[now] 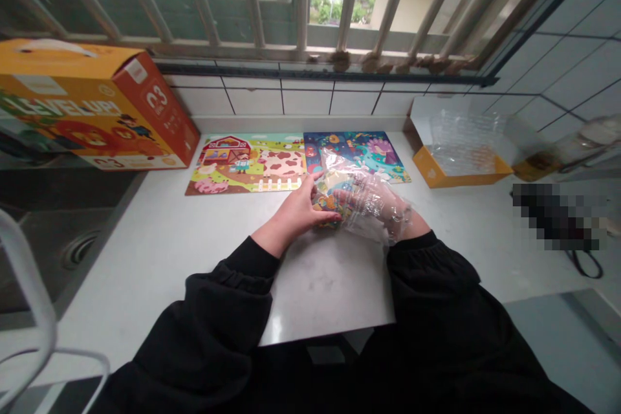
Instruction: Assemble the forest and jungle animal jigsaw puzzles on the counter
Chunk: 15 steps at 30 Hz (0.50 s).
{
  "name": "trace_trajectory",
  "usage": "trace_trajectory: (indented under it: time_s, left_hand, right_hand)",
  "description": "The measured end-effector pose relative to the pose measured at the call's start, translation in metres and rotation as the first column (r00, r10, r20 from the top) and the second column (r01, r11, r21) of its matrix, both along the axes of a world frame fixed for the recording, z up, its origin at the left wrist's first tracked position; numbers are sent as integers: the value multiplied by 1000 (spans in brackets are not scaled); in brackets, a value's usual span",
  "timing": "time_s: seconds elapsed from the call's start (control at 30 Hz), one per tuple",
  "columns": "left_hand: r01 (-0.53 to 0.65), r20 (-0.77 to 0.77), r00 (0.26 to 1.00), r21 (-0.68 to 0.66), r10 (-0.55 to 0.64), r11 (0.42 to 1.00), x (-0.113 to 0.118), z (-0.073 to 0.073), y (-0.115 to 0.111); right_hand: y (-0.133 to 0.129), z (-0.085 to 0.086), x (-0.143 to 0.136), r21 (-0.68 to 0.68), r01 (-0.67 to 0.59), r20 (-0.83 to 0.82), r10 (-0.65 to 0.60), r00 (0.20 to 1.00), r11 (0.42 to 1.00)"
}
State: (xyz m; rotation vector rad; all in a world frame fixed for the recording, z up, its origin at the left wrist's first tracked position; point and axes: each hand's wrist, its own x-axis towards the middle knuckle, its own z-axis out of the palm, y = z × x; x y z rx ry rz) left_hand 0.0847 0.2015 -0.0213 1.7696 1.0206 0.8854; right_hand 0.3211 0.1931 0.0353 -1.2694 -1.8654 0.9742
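Note:
A clear plastic bag [369, 197] with colourful printed puzzle pieces [334, 197] in it is held above the white counter. My left hand [306, 206] grips the bag's left end, thumb in front and fingers behind. Through the clear film my right hand [381, 204] shows, reaching inside the bag up to the wrist. Its fingers are at the pieces, partly hidden by glare and creases. Just behind the hands lie a farm-scene puzzle board [247, 165], left, and a dark blue night-scene board [359, 149], right, side by side.
An orange "LEVEL UP!" box [97, 107] stands at the left by a dark sink [97, 233]. An open yellow box [460, 174] with clear plastic packaging sits at the back right. A blurred-out dark object [557, 220] lies at the right. Window bars [301, 0] run behind the counter [330, 284].

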Motion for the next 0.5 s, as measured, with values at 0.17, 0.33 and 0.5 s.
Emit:
trace_trajectory:
  time_s: [0.17,0.33,0.5]
  left_hand:
    - [9,15,1000,48,-10,999,1,1,1]
    - [-26,-53,998,69,29,997,1,5,-2]
    - [-29,50,998,-22,30,999,1,-1,2]
  right_hand:
    - [-3,-1,-1,12,-60,-25,60,998,998]
    - [2,-16,-5,-7,-44,-60,44,997,999]
    - [0,-16,-7,-17,6,-51,-6,999,1000]
